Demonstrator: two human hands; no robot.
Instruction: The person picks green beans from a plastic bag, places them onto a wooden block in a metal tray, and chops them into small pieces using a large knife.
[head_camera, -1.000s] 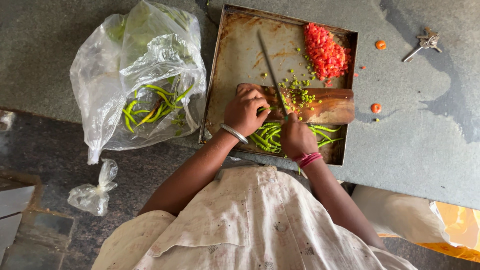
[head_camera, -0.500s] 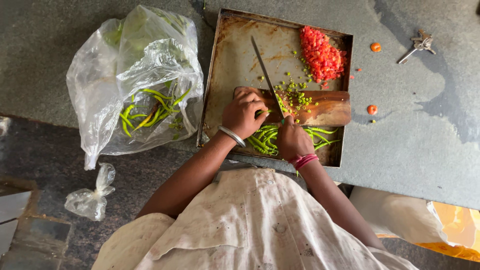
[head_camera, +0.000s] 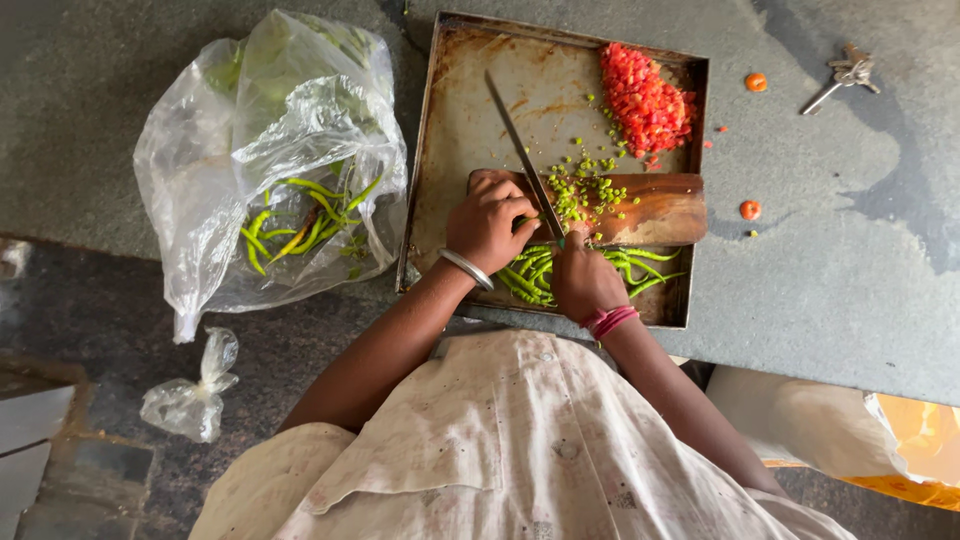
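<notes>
Green chillies (head_camera: 540, 272): light, slender, slick, likely roll. Left hand (head_camera: 488, 222) pins them beside the knife (head_camera: 522, 155); right hand (head_camera: 583, 280) clenches its handle.

A right hand (head_camera: 585, 280) grips a long steel knife (head_camera: 522, 155) at frame centre. The left hand (head_camera: 490, 222) pins green chillies (head_camera: 530, 272) on a brown wooden board (head_camera: 655, 208).

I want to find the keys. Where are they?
The keys lie on the grey counter at the head view's top right, right of the tray, near an orange bit.
</notes>
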